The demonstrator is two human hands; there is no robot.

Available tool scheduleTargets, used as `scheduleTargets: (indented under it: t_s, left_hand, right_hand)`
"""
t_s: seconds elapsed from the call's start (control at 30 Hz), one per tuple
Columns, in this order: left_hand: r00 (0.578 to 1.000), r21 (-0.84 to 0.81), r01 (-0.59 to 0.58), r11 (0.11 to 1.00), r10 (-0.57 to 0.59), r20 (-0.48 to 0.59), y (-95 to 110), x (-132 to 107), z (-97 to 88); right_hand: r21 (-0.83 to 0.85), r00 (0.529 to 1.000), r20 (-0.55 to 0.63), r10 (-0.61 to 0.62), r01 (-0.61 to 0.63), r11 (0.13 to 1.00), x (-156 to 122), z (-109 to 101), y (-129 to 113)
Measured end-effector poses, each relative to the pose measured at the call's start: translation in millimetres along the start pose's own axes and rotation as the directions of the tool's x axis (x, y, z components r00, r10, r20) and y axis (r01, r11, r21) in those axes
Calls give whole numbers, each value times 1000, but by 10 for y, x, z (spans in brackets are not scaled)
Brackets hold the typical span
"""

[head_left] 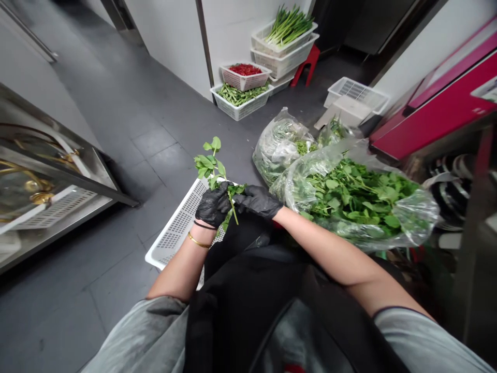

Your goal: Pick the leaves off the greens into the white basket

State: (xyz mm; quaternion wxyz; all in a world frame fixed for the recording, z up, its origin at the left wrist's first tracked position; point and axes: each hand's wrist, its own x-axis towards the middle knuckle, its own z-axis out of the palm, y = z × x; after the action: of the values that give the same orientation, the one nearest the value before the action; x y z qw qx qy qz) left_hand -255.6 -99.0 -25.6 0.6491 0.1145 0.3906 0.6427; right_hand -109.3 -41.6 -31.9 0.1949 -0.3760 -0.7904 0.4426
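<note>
My left hand (pixel 213 206), in a black glove, is closed around a leafy herb sprig (pixel 209 165) that looks like mint. The leaves rise above the fist and a bare stem end slants down beside it. My right hand (pixel 259 201), gloved too, pinches at leaves and stem of the same greens; its fingertips are partly hidden. Below the left hand stands a white perforated basket (pixel 171 243), its inside mostly covered by my arm and knees. To the right, an open clear plastic bag (pixel 421 215) holds a heap of similar leafy greens (pixel 353 194).
Another plastic bag (pixel 277 140) with greens lies behind. Against the wall are a basket of green beans (pixel 238 109), red chillies (pixel 245 69) above them, and stacked spring onions (pixel 289 26). A metal shelf (pixel 104 176) stands left, a pink-red cabinet (pixel 435 106) right.
</note>
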Motion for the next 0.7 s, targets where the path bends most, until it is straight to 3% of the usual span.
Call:
scheduleTargets:
  t_s: [0.1, 0.17, 0.27, 0.33, 0.37, 0.43, 0.5, 0.57, 0.63, 0.7]
  left_hand:
    - [998, 18, -62, 998, 62, -8, -92, -10, 90]
    - [993, 19, -109, 994, 109, -40, -61, -4, 84]
    - [987, -25, -138, 990, 135, -81, 147, 24, -58]
    - [981, -55, -170, 984, 164, -104, 343, 40, -203]
    - [975, -55, -194, 979, 187, -120, 436, 40, -272]
    - [969, -25, -216, 976, 211, -129, 573, 18, -371]
    - [980, 26, -171, 985, 173, -102, 610, -27, -394]
    - [992, 84, -105, 991, 110, -60, 538, -70, -347]
    - [996, 139, -87, 986, 90, -18, 385, -83, -264]
    - [993, 176, -116, 978, 116, 6, 204, -59, -179]
  right_hand:
    - [8, 988, -149, -28, 30, 1000, 122, 116, 29]
    - [-165, 959, -206, -196, 163, 973, 94, 187, 52]
    - [-352, 839, -39, -543, 497, 793, -34, 276, 90]
    - [-340, 757, 106, -645, 637, 692, -86, 325, 117]
    - [-336, 757, 147, -637, 644, 687, -85, 341, 128]
    - [-375, 834, 212, -510, 551, 745, -31, 339, 136]
    - [-475, 924, 271, -271, 373, 797, 58, 274, 114]
    - [-513, 965, 253, -66, 191, 837, 126, 154, 58]
    - [-392, 984, 176, 30, 42, 919, 140, 28, -17]
    - [-167, 991, 113, 68, -48, 985, 110, -46, -80]
